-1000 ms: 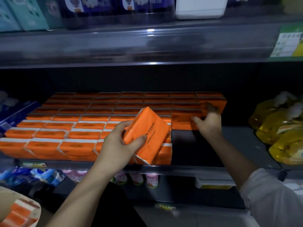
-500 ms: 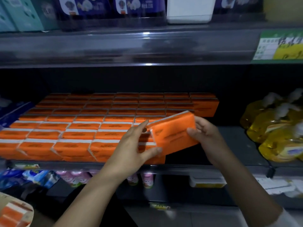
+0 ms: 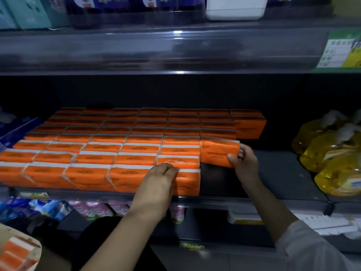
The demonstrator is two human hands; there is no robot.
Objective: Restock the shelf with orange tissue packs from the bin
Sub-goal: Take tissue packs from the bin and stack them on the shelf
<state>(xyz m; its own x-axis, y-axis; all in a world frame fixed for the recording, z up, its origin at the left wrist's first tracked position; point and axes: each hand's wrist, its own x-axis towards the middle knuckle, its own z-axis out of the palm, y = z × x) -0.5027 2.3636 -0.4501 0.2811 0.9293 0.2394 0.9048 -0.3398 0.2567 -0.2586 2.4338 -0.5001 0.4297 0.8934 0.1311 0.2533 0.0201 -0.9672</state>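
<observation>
a grey shop shelf (image 3: 283,173) carries a broad block of orange tissue packs (image 3: 101,149), with yellow refill pouches (image 3: 332,153) well apart at its right end. the bin (image 3: 19,249), low at the left edge, shows more orange packs inside. half a second ago both hands shared one pack in mid-air; now the right hand (image 3: 244,163) alone pinches the held pack (image 3: 216,151) at its right end, thumb in front and fingers behind, bringing it upright against the block's right flank, apparently extending a new column. the left hand (image 3: 158,178) has let go and lies on the front-row pack (image 3: 187,182), fingers bent over its top edge; whether it grips or merely steadies cannot be told
</observation>
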